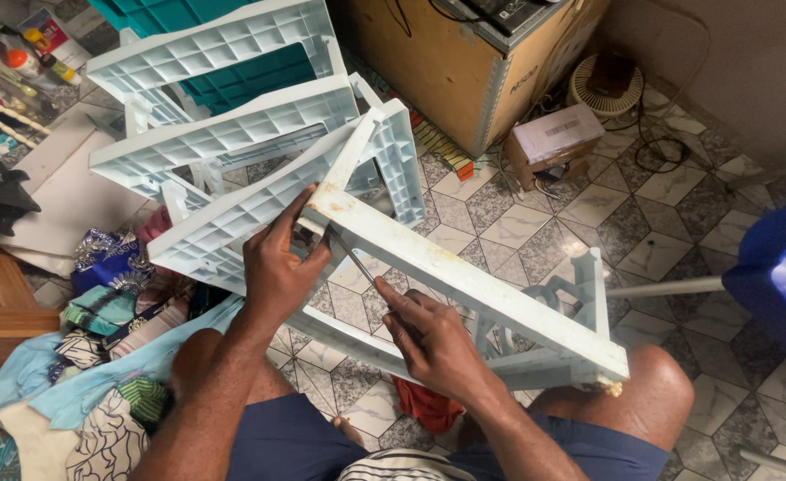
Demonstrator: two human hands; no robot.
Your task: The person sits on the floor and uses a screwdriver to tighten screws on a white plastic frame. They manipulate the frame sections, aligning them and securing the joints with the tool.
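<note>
A pale blue-white plastic frame piece (464, 281) lies tilted across my lap, its far end meeting other ribbed plastic panels (232, 125). My left hand (277, 267) grips the frame near its upper corner joint. My right hand (428, 343) is closed around a thin metal tool (353, 260), a screwdriver-like shaft whose tip points up into that corner beside my left fingers. The tool's handle is hidden inside my right hand. My knees show below the frame.
A wooden crate (446, 62) with cables stands at the back, a small cardboard box (553, 138) and a round fan (605, 85) beside it. Crumpled cloths (108, 356) pile at the left. A blue plastic object (780, 276) sits right. The floor is patterned tile (642, 223).
</note>
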